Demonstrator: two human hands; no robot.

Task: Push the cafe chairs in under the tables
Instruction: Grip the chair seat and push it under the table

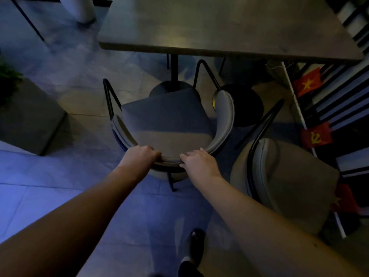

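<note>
Chair (167, 120) with the curved padded backrest sits out on the tiled floor (60, 196), facing the tabletop (219, 27), front edge of its seat just about reaching the round black base (169, 86) of the table leg, so most of it is not tucked under. Both hands are on the top of the backrest at the near side: left hand (140, 156) is curled shut over the rim with the fingers wrapped round the front, right hand (199, 162) lies flatter on the rim, fingers bent over it, gripping too as far as I can see. They're close together, a short bit of backrest showing between them. Off to the right there's a second chair (283, 182) of the same kind, turned at an angle and also clear of the tabletop, nearly touching the first one's arm. Beyond that, little red flags (308, 81) hang along a dark slatted wall. A dark block-shaped planter (30, 116) sits on the left, and one shoe (196, 244) shows at the bottom.
</note>
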